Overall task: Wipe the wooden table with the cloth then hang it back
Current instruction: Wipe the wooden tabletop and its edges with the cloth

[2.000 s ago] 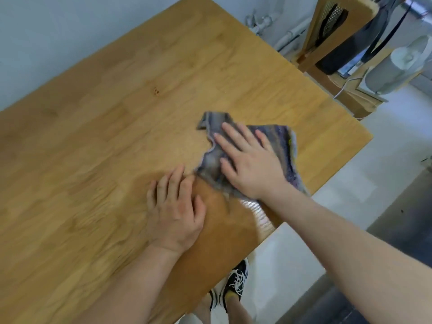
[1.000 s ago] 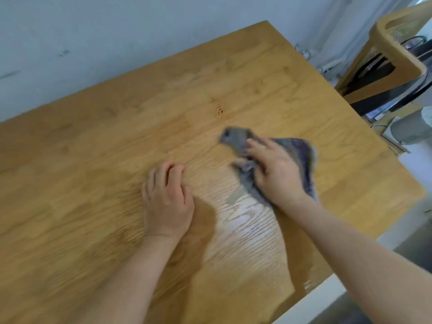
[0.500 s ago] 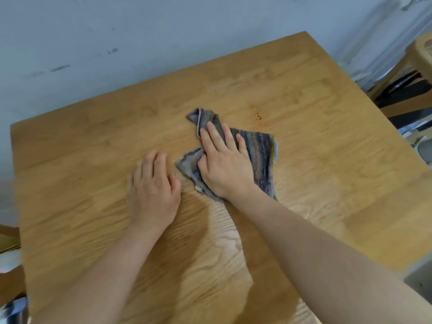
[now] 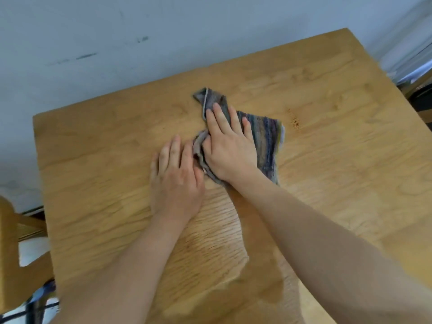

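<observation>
Wooden table point(image 4: 327, 183) — one cloth point(image 4: 266, 136), two hands point(image 4: 203, 169)

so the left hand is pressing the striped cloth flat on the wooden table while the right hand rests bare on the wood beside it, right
Not quite: the hands are swapped. In the head view the right hand presses the striped cloth flat on the wooden table, while the left hand rests bare on the wood beside it.
</observation>
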Demonstrator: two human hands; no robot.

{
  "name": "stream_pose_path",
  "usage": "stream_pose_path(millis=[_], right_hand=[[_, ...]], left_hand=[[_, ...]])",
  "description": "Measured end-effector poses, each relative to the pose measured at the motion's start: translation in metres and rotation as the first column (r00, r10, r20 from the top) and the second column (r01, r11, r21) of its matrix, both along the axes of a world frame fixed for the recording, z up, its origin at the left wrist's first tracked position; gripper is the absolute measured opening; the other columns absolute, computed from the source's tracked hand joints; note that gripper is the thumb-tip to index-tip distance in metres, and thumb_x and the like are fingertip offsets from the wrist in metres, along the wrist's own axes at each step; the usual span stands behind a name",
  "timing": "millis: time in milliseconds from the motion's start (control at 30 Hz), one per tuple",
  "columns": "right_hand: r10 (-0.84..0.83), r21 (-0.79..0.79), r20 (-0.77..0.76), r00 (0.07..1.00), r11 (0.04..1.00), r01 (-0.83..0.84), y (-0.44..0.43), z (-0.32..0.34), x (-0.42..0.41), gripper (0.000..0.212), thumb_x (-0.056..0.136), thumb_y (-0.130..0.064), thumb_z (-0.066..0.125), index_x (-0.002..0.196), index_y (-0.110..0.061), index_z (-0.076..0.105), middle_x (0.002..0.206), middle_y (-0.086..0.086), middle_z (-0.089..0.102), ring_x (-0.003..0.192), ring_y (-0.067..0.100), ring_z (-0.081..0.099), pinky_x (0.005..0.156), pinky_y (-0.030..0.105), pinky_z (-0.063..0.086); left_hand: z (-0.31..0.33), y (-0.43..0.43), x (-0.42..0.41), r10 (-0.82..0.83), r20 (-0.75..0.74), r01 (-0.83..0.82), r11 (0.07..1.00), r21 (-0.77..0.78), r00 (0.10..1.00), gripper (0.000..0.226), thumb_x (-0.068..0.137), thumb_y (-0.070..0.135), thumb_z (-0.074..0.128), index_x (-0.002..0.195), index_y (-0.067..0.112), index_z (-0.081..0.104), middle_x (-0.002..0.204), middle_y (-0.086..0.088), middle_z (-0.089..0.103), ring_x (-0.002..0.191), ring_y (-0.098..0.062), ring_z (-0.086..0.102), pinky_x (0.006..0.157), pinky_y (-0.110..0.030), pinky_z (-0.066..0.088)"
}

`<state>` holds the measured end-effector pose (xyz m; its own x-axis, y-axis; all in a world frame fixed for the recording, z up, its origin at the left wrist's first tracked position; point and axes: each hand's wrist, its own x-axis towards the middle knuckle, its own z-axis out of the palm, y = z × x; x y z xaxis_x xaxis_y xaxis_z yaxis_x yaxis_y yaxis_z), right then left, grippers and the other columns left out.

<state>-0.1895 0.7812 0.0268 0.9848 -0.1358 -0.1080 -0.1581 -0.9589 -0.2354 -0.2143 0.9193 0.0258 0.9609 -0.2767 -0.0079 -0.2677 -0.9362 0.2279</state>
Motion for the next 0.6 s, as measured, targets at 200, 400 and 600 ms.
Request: stream_pose_path(millis=[200, 400, 600], right_hand=[[0.022, -0.028, 0.029, 0.999, 0.999, -0.021, 0.012, -0.001, -0.045, 0.057, 0.101, -0.036, 0.026, 0.155, -0.021, 0.023, 0.164, -0.004, 0.015, 0.151, 0.024, 0.006, 0.121, 0.047, 0.010], [0.122, -0.038, 0.015, 0.992, 0.992, -0.122, 0.002, -0.001, -0.033, 0.058, 0.098, -0.037, 0.026, 0.154, -0.022, 0.028, 0.162, -0.003, 0.021, 0.150, 0.025, 0.013, 0.119, 0.048, 0.013], [-0.009, 0.006, 0.011, 1.000, 1.000, 0.008, 0.008, -0.005, 0.102, 0.061, 0.099, -0.038, 0.024, 0.156, -0.018, 0.015, 0.165, -0.001, 0.008, 0.151, 0.027, 0.001, 0.120, 0.050, 0.004]], left_hand=[[0.001, 0.002, -0.001, -0.020, -0.036, 0.020, 1.000, 0.012, 0.999, 0.054, 0.096, 0.037, 0.027, 0.145, 0.015, 0.036, 0.156, -0.008, 0.029, 0.142, -0.026, 0.024, 0.114, -0.046, 0.022], [0.002, 0.001, 0.005, -0.012, -0.063, 0.012, 1.000, 0.002, 0.998, 0.058, 0.095, 0.043, 0.019, 0.148, 0.019, 0.031, 0.158, -0.004, 0.023, 0.145, -0.022, 0.017, 0.117, -0.041, 0.010], [0.003, -0.003, 0.002, 0.025, -0.036, -0.025, 1.000, 0.005, 0.999, 0.051, 0.095, 0.033, 0.026, 0.143, 0.019, 0.037, 0.153, -0.005, 0.034, 0.141, -0.023, 0.026, 0.116, -0.044, 0.022]])
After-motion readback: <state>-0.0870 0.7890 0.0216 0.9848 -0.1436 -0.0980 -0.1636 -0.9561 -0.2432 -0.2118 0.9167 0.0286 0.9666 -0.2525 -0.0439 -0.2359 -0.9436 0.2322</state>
